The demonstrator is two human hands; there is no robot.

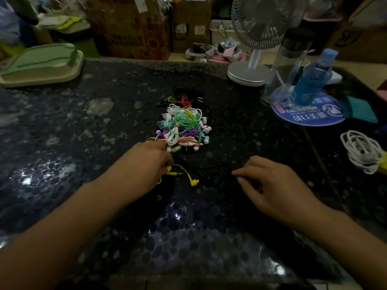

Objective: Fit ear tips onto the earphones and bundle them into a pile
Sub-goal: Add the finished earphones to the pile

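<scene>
Item one, the pile (184, 124) of coloured earphones: centre of the dark tabletop (83, 143), just beyond my hands. Item two, yellow earphones (189, 177): near side of the pile, cord running under my left hand (146, 166), whose curled grip seems to hold it at the fingertips; black earphones (213, 174) lie just right of them. Item three, my right hand (270, 185): grip loosely curled, holding nothing, beside the black set; white cable (362, 151) far right.

Dark speckled table (88, 126), earphone pile (184, 124)
</scene>
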